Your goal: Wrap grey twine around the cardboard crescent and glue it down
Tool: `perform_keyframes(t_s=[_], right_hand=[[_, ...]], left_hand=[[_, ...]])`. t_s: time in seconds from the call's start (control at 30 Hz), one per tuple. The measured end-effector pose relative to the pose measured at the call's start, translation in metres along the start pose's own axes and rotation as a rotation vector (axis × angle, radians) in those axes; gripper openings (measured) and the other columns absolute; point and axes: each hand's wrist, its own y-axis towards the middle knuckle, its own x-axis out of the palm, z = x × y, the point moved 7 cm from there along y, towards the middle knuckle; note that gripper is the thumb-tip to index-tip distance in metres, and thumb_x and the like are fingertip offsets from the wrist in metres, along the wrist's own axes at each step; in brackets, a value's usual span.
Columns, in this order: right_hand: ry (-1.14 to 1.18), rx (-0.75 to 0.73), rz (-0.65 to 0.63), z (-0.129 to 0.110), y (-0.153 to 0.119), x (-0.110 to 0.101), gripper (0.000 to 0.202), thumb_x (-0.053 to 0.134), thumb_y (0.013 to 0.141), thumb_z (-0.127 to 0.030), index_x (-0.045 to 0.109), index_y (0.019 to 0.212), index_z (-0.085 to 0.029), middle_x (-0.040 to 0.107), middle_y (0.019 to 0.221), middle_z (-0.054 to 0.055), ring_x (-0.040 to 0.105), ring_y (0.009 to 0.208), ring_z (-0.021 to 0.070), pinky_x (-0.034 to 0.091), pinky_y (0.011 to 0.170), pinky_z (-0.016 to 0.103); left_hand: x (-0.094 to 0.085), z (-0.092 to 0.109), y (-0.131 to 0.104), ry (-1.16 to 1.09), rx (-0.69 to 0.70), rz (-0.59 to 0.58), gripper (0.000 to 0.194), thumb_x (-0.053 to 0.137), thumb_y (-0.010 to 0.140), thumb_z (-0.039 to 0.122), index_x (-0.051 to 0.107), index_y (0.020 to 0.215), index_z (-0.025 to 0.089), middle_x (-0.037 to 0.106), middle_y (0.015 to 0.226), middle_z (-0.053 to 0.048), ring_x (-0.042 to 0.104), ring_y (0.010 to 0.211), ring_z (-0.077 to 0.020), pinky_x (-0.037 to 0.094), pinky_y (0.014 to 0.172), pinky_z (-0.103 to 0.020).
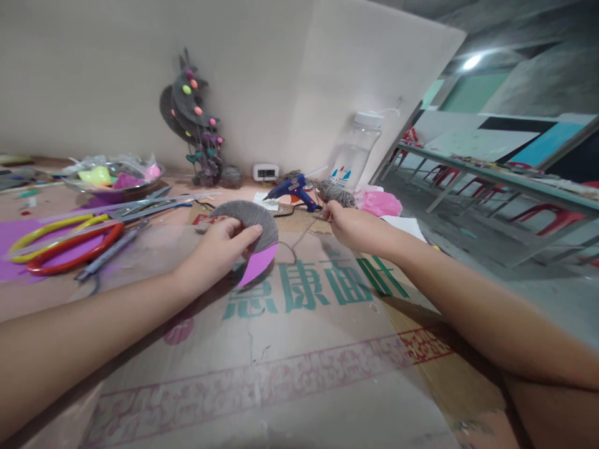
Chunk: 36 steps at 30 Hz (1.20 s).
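Note:
My left hand grips a crescent-shaped piece, its thumb pressed on the front face. Grey yarn is wound round most of the crescent, while its lower tip shows bare purple. A loose strand of grey yarn runs from the crescent towards my right hand, whose fingers are closed on it. Just behind that hand lies a ball of grey yarn. To its left a blue glue gun rests with its nozzle over a small white paper.
Scissors with red and yellow handles lie at left, before a bowl of bright craft pieces. A decorated grey moon leans against the wall. A small clock, water bottle and pink plastic bag stand at the back.

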Motion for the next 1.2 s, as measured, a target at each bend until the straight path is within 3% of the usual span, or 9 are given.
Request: perform_keyframes(t_s=[0.13,0.2,0.4,0.5,0.63,0.73,0.83,1.2], right_hand=[[0.392,-0.098,0.252,-0.032,-0.012,-0.021,0.025,0.044,0.086,-0.031,0.057,0.102,-0.017,0.062,0.077,0.003,0.051,0.062,0.013,0.034,0.056,0.023],[0.541,-0.144,0.267,-0.05,-0.019,-0.018,0.022,0.049,0.084,-0.033,0.061,0.091,-0.016,0.062,0.075,0.002,0.051,0.062,0.0116,0.036,0.057,0.023],[0.684,-0.184,0.264,-0.072,-0.03,-0.002,0.026,0.058,0.079,-0.031,0.062,0.102,-0.017,0.065,0.092,0.004,0.054,0.074,0.0127,0.042,0.066,0.026],[0.854,-0.167,0.21,-0.072,-0.027,0.007,0.028,0.059,0.079,-0.028,0.059,0.105,-0.018,0.064,0.097,0.005,0.057,0.079,0.0128,0.044,0.07,0.026],[1.141,-0.11,-0.016,-0.078,-0.022,0.026,0.029,0.057,0.079,-0.024,0.054,0.107,-0.018,0.064,0.086,0.003,0.06,0.076,0.0118,0.047,0.069,0.026],[1.107,-0.06,-0.093,-0.077,-0.021,0.033,0.017,0.055,0.079,-0.029,0.058,0.091,-0.016,0.059,0.068,-0.001,0.056,0.063,0.0108,0.044,0.061,0.024],[1.045,-0.051,-0.044,-0.072,-0.021,0.03,0.016,0.055,0.079,-0.03,0.059,0.078,-0.015,0.058,0.069,-0.001,0.053,0.064,0.0104,0.042,0.062,0.024],[1.022,-0.036,0.054,-0.067,-0.021,0.026,0.021,0.056,0.078,-0.035,0.059,0.079,-0.015,0.058,0.072,0.0,0.051,0.064,0.01,0.04,0.062,0.023]], left_hand=[[-0.001,0.0,0.0,0.016,0.009,0.002,0.023,0.056,0.077,0.039,0.061,0.073,0.017,0.064,0.071,-0.003,0.058,0.062,-0.0163,0.043,0.057,-0.028],[-0.002,0.001,0.0,0.03,0.019,0.008,0.024,0.056,0.077,0.04,0.06,0.069,0.017,0.061,0.066,-0.002,0.056,0.06,-0.0155,0.042,0.055,-0.027],[0.001,0.003,0.0,0.047,0.054,-0.022,0.025,0.056,0.077,0.04,0.058,0.066,0.018,0.058,0.062,0.0,0.055,0.058,-0.0145,0.041,0.054,-0.026],[0.001,0.001,0.0,0.075,0.045,-0.015,0.026,0.057,0.076,0.041,0.055,0.063,0.018,0.058,0.059,0.0,0.054,0.056,-0.0142,0.04,0.052,-0.026],[0.002,-0.001,0.0,0.079,0.039,-0.035,0.028,0.056,0.076,0.044,0.056,0.066,0.018,0.058,0.06,0.0,0.055,0.058,-0.0149,0.038,0.051,-0.026],[0.002,0.001,-0.001,0.087,0.045,-0.04,0.028,0.057,0.076,0.042,0.054,0.061,0.019,0.057,0.057,0.001,0.054,0.055,-0.0146,0.036,0.05,-0.026],[0.002,0.005,-0.003,0.127,0.056,-0.035,0.029,0.058,0.075,0.041,0.052,0.056,0.02,0.056,0.054,0.001,0.052,0.053,-0.0143,0.036,0.05,-0.026],[0.009,0.011,-0.005,0.178,0.086,-0.119,0.03,0.055,0.077,0.038,0.054,0.053,0.02,0.056,0.053,0.001,0.051,0.054,-0.0148,0.036,0.052,-0.026]])
